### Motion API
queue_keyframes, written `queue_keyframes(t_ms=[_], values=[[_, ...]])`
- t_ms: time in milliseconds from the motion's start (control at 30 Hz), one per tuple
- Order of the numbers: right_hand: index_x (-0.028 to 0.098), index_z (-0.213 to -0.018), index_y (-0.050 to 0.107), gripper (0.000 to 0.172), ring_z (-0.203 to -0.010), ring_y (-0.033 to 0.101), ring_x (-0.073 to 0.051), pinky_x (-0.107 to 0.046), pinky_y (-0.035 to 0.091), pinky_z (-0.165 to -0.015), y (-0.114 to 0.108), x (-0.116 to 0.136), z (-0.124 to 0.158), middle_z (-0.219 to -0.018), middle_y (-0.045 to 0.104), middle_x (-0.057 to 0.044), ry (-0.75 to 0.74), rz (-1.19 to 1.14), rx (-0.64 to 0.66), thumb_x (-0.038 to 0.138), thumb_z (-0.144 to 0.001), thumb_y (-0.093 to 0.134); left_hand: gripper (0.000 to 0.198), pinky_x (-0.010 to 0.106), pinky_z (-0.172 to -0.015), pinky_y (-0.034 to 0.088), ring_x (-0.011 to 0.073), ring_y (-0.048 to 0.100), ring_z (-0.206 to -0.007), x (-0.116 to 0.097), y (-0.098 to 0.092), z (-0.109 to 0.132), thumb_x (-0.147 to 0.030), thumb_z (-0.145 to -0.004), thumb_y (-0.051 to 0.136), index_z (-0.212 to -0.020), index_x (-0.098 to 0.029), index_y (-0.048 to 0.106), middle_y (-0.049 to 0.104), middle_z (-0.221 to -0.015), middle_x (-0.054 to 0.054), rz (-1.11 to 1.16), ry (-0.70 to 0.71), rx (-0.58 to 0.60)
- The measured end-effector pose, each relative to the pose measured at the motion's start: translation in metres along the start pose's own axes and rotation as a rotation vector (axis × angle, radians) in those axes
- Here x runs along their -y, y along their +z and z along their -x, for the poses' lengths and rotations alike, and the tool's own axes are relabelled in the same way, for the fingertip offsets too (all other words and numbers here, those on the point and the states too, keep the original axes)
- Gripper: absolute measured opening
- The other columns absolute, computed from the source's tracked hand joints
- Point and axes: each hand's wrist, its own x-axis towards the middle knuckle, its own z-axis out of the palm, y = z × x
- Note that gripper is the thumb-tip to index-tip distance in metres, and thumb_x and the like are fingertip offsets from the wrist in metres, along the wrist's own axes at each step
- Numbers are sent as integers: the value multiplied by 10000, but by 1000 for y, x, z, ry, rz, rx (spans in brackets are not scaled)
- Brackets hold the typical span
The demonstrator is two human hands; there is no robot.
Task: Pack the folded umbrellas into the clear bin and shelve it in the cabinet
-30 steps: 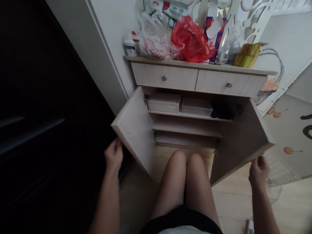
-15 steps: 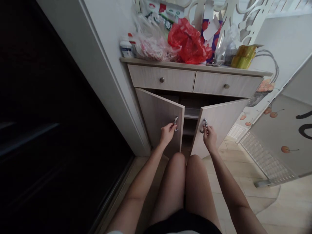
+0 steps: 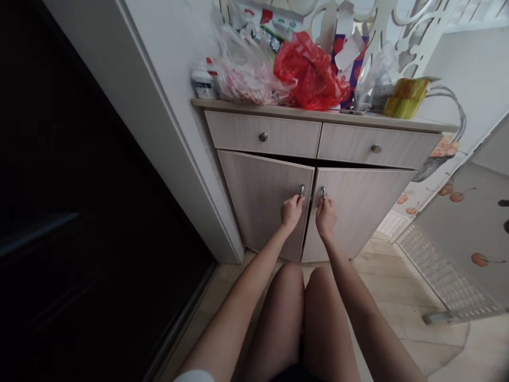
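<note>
My left hand is closed around the metal handle of the left cabinet door. The fingers of my right hand grip the matching handle on the right cabinet door. Both doors stand slightly ajar, with a dark gap along their top edges and a narrow slit between them. What is inside the cabinet is hidden. Above the doors, two drawers with round knobs, a left drawer and a right drawer, are closed.
On the cabinet top lie a red plastic bag, a clear bag, a white bottle, an opened purple box and a yellow package. A dark doorway is at left; a cherry-patterned panel stands at right.
Both cabinet doors have swung inward, moved by my hands on the handles. My hands have come closer together, and the shelves seen between the doors are now covered.
</note>
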Motion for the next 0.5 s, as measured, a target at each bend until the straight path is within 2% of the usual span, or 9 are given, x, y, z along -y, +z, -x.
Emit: queue_keyframes(t_ms=[167, 333, 500], values=[[83, -1424, 503, 638, -946, 586, -251, -338, 454, -777, 13, -3, -13, -1171, 590, -219, -28, -96, 30, 463, -1014, 193, 230, 268, -683, 425, 208, 679, -770, 5, 14, -21, -298, -973, 539, -919, -157, 712, 745, -864, 124, 20, 26, 9], [86, -1424, 504, 685, -957, 606, -264, -350, 462, -786, 22, 1, -22, -1168, 587, -223, -12, -60, 14, 506, -1012, 154, 225, 265, -678, 419, 199, 664, -745, 10, 25, -33, -311, -966, 554, -900, -158, 705, 734, -824, 111, 40, 38, -5], [54, -1434, 489, 732, -938, 616, -272, -367, 468, -788, 26, 0, -29, -1165, 592, -234, -60, -14, 27, 504, -1016, 89, 224, 263, -702, 416, 192, 654, -748, 13, 31, -40, -305, -965, 563, -888, -151, 706, 719, -796, 100, 81, 47, -14]])
